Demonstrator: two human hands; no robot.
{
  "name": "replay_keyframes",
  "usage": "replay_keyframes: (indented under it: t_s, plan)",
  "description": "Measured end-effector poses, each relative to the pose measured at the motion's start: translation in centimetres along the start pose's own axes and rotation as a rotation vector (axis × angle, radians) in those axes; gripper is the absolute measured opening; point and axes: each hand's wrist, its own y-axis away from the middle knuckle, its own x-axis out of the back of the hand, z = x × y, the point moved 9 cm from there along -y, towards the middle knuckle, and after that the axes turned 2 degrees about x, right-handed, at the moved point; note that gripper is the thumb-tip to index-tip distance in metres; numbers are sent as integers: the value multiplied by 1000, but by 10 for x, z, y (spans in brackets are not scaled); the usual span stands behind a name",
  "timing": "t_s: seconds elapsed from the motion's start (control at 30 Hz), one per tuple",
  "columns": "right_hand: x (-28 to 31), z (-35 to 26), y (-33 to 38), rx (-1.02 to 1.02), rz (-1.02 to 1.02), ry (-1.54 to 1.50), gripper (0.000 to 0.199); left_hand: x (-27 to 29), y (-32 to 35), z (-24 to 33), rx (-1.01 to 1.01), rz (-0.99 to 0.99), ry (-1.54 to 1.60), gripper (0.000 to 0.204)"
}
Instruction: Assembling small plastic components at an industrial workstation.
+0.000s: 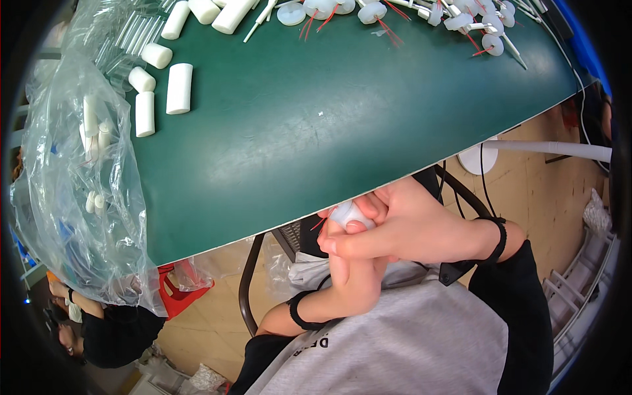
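Just off the near edge of the green table, my two hands are closed together around a white, translucent round piece with a thin red wire sticking out on its left. My left hand grips it from below, its fingers partly covered. Over it lies my right hand, the thumb stretched across and the fingers curled against the piece. Much of the piece is hidden by the fingers.
White foam cylinders stand and lie on the table's far left. A clear plastic bag drapes over the left edge. Similar round pieces with red wires lie along the far side. Another person is at lower left.
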Motion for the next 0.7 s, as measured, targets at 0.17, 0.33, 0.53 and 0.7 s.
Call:
replay_keyframes:
  t_s: [0.17,0.33,0.53,0.7]
  plan:
    - [4,-8,-2,-80,-13,103,28,-7,-1,-3,-4,-65,71,27]
    - [8,-11,-2,-151,-26,289,29,-7,-1,-11,48,-21,112,25]
    - [9,-11,-6,-157,-71,315,30,-11,-3,-9,-21,-71,148,25]
    - [14,1,-12,-125,-197,386,30,-11,-1,-9,-46,-62,114,26]
